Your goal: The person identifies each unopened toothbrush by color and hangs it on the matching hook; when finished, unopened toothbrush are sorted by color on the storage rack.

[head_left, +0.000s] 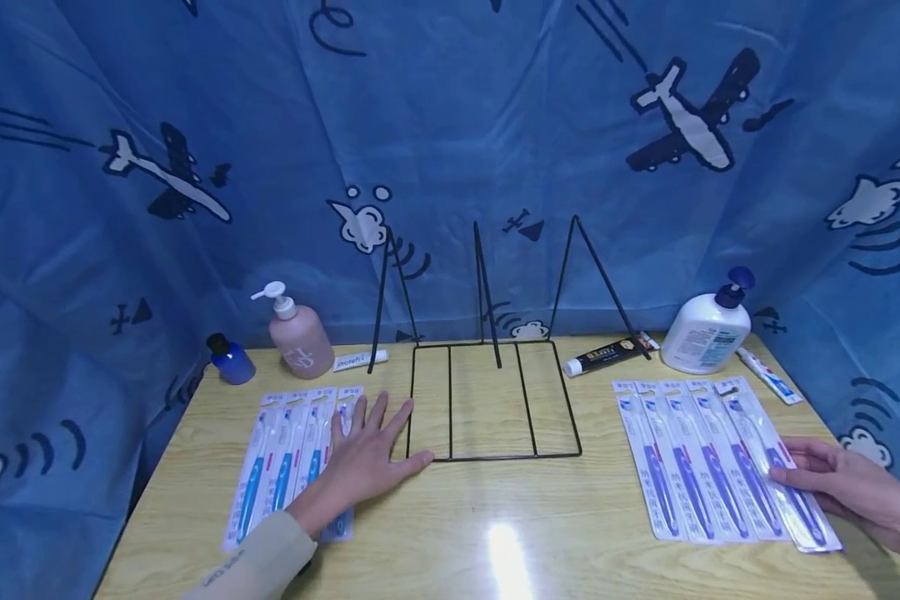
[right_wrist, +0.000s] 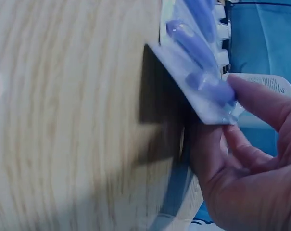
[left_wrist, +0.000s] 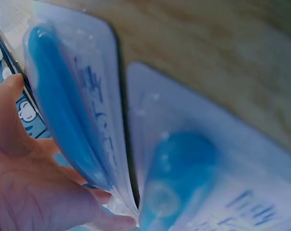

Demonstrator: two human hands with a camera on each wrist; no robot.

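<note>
A row of light-blue toothbrush packs lies on the wooden table at the left. My left hand rests on the rightmost one, fingers straight and spread. In the left wrist view that blue pack leans against my left hand. At the right lies a row of purple toothbrush packs. My right hand pinches the near end of the rightmost pack. The right wrist view shows this pack raised off the table between thumb and fingers.
A black wire rack stands in the middle. Behind stand a pink pump bottle, a small blue bottle, a white tube, a black toothpaste tube, a white lotion bottle and a small tube. Blue cloth surrounds the table.
</note>
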